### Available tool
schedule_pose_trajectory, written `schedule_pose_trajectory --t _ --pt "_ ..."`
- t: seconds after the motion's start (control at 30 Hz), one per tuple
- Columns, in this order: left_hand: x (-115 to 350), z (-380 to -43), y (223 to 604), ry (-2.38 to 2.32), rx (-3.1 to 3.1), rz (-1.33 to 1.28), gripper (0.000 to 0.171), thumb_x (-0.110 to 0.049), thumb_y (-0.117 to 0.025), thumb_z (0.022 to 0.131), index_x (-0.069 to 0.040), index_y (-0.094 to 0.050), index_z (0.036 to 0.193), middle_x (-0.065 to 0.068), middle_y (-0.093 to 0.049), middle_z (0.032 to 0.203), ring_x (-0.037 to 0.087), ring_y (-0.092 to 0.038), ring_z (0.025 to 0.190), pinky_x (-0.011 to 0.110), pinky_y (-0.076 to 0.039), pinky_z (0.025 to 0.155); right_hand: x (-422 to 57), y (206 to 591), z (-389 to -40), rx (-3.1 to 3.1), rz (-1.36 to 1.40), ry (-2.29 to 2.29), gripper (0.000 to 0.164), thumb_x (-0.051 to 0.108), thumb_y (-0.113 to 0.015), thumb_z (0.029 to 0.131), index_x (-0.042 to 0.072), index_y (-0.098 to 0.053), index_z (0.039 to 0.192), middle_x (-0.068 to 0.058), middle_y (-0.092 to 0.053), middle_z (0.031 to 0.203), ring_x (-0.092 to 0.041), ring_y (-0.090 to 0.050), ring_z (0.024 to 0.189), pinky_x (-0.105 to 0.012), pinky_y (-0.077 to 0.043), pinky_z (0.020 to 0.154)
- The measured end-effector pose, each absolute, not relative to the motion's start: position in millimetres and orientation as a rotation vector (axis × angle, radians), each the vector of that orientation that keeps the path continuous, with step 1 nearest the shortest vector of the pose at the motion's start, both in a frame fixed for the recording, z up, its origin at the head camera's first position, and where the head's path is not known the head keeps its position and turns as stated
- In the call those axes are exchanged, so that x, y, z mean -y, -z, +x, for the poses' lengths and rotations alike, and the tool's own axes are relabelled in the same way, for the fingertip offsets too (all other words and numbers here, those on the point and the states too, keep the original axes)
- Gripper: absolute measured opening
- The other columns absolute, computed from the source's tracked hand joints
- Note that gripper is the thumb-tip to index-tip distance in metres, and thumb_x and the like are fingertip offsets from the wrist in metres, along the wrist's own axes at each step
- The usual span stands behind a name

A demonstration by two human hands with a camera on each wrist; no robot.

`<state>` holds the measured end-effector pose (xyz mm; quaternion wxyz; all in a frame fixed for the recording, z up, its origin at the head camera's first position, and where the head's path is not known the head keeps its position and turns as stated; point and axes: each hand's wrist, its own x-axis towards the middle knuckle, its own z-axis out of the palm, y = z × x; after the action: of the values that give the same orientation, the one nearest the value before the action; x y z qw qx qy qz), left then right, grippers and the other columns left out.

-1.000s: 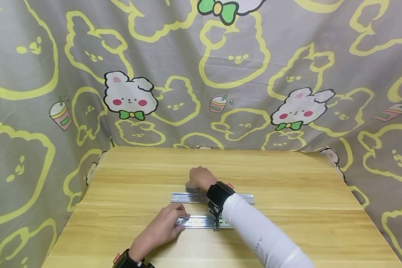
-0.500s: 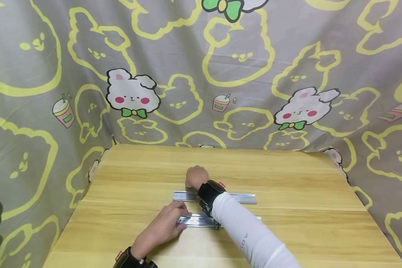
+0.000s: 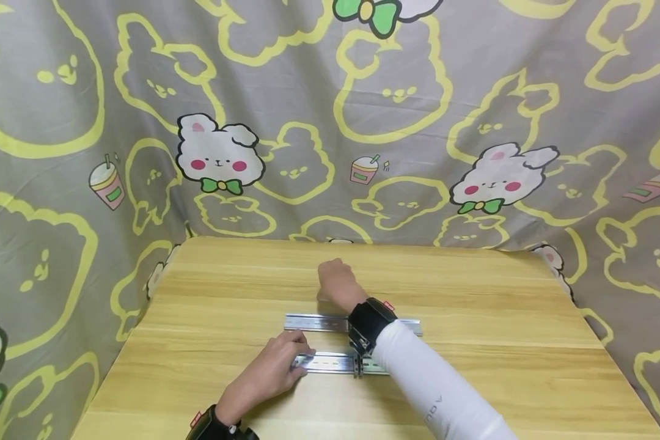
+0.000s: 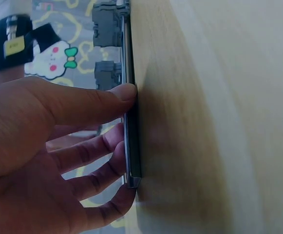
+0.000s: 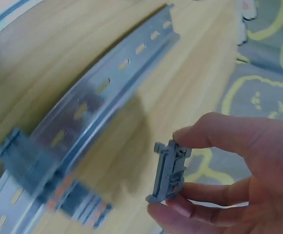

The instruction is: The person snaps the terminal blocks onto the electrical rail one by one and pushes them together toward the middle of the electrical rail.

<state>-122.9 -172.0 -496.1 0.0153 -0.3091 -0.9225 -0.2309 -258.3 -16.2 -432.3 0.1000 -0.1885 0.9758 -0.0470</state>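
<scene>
My left hand [image 3: 271, 368] grips the left end of the nearer slotted metal DIN rail [image 3: 330, 363]. In the left wrist view the thumb [image 4: 124, 92] lies on one edge of that rail and the fingers reach its other side. Beyond the farther DIN rail [image 3: 316, 322], my right hand [image 3: 338, 284] pinches a small grey terminal block [image 5: 166, 170] between thumb and fingers, held off the table. A dark narrow block [image 3: 358, 365] sits on the nearer rail. In the right wrist view, grey blocks with orange parts [image 5: 58, 187] sit across a rail.
Both rails lie roughly parallel on the wood-grain table [image 3: 473, 293]. A grey curtain [image 3: 308, 91] with cartoon animals stands behind and at both sides. The right sleeve [image 3: 434, 379] and wrist camera cover part of both rails.
My right hand and forearm first shift slightly left, then move back right and a little farther away. The left hand keeps its grip on the nearer rail.
</scene>
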Motion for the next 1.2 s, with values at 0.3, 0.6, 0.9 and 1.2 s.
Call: schedule_pose_trajectory --t 0.3,0.6,0.9,1.2 --pt "172 -122 497 0.728 2.883 -0.944 0.028 -0.015 -0.079 0.076 -0.008 -0.076 0.103 0.001 -0.063 0.102 0.022 -0.058 0.097 0.044 -0.054 0.083 -32 418 -240 -2.927 -0.582 0.437 0.022 0.003 -0.071 0.07 0.002 -0.055 0.086 -0.014 -0.054 0.095 -0.026 -0.048 0.082 -0.036 -0.05 0.07" --pt "172 -122 496 0.747 2.922 -0.926 0.027 -0.014 -0.079 0.077 -0.008 -0.077 0.104 0.001 -0.064 0.103 0.023 -0.059 0.099 0.046 -0.054 0.085 -72 404 -210 -3.045 -0.791 0.544 0.03 0.006 -0.071 0.068 -0.001 -0.056 0.093 -0.009 -0.05 0.087 -0.021 -0.047 0.073 -0.031 -0.048 0.06" --pt "169 -122 492 0.776 2.924 -0.923 0.028 -0.012 -0.08 0.076 -0.007 -0.077 0.103 0.001 -0.064 0.103 0.023 -0.059 0.099 0.046 -0.055 0.087 -115 399 -176 -3.007 -0.822 0.731 0.043 0.014 -0.076 0.075 -0.001 -0.06 0.112 -0.003 -0.053 0.096 -0.013 -0.052 0.079 -0.026 -0.053 0.062" --pt "169 -121 493 0.756 2.942 -0.921 0.027 -0.014 -0.079 0.078 -0.007 -0.077 0.105 -0.001 -0.063 0.101 0.02 -0.058 0.097 0.043 -0.055 0.083 -168 431 -164 -2.933 -0.985 0.97 0.042 0.011 -0.08 0.07 0.008 -0.061 0.107 0.0 -0.059 0.103 -0.016 -0.059 0.094 -0.033 -0.059 0.08"
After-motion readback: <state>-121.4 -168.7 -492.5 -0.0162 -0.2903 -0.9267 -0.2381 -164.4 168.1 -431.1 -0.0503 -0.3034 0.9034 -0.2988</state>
